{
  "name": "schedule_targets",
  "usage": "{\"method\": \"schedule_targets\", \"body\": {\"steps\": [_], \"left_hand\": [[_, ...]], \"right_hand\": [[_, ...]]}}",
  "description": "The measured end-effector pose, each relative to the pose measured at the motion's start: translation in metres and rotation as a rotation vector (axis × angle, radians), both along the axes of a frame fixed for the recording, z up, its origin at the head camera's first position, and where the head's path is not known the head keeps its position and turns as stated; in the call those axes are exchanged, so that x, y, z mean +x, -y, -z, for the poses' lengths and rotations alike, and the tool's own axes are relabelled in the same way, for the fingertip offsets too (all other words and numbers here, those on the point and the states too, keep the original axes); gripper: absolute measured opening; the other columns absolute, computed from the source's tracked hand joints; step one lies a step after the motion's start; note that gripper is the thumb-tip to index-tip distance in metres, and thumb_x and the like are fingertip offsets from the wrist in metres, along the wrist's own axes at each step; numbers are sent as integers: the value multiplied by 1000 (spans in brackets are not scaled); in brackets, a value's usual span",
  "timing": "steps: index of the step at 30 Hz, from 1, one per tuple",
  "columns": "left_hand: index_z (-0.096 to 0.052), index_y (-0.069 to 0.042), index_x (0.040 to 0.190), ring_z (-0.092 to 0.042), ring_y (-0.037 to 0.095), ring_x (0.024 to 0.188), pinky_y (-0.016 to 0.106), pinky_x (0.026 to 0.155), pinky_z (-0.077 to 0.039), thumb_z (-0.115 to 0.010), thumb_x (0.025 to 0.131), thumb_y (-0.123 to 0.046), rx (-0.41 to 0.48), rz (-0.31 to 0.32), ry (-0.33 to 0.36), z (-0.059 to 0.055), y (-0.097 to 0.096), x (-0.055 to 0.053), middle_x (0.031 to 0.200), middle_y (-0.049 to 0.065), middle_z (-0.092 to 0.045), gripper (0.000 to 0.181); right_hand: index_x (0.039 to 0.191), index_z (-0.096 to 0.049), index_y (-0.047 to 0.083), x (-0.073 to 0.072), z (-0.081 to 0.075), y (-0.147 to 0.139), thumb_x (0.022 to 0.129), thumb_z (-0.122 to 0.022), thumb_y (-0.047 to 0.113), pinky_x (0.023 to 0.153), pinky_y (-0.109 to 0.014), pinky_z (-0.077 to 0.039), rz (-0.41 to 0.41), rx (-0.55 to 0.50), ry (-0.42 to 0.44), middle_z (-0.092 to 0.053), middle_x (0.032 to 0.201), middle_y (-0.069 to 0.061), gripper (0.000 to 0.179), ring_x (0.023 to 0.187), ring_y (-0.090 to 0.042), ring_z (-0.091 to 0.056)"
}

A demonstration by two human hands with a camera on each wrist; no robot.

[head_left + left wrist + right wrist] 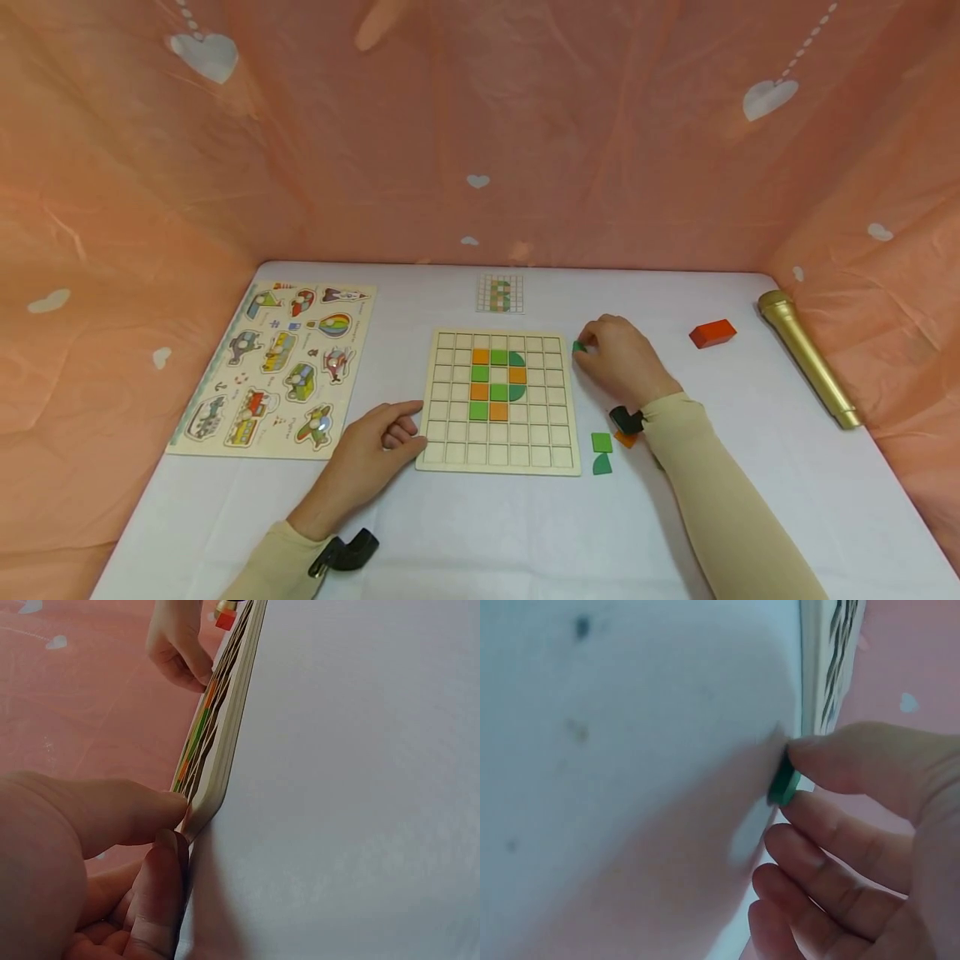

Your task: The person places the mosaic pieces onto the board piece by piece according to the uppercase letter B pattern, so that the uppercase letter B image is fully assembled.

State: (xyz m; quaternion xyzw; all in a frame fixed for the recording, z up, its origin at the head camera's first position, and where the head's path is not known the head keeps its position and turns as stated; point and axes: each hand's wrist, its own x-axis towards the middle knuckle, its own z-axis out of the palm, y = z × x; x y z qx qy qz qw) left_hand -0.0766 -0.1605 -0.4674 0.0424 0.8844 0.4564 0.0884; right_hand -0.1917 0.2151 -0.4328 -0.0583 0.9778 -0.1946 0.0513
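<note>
A wooden grid board (534, 454) lies mid-table, bearing several orange and green square tiles and two dark green quarter-circle tiles (517, 392). My left hand (375, 450) is at its left edge, thumb and index finger touching the rim while the other fingers bend inward. Just off the board's right edge, my right hand (626, 358) pinches a small dark green tile (784, 780) between thumb and index finger; its full shape is hidden. Below the right wrist lie a green square tile (602, 442), a dark green quarter-circle tile (602, 464) and a partly covered orange tile (626, 438).
Behind the board lies a small pattern card (500, 294). A picture puzzle board (270, 375) of vehicles is on the left. To the right are a red block (712, 333) and a gold microphone-shaped cylinder (810, 358). Orange cloth walls (480, 217) border the white table.
</note>
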Motion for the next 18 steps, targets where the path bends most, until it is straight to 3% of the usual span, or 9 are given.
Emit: {"method": "schedule_targets", "body": {"steps": [9, 18], "left_hand": [[-69, -11, 143, -64, 9, 88, 19, 79, -57, -83, 95, -15, 8, -9, 12, -2, 0, 1, 103, 0, -69, 50], [-69, -10, 143, -63, 8, 88, 19, 79, -56, -83, 95, -14, 8, -8, 9, 0, -1, 0, 103, 0, -69, 50]], "right_hand": [[113, -78, 5, 18, -6, 9, 98, -73, 26, 104, -52, -56, -8, -49, 4, -71, 115, -10, 26, 113, -31, -64], [106, -79, 7, 51, -10, 49, 94, -82, 26, 90, -41, -61, -179, -57, -99, -71, 105, -2, 22, 103, -21, -63]]}}
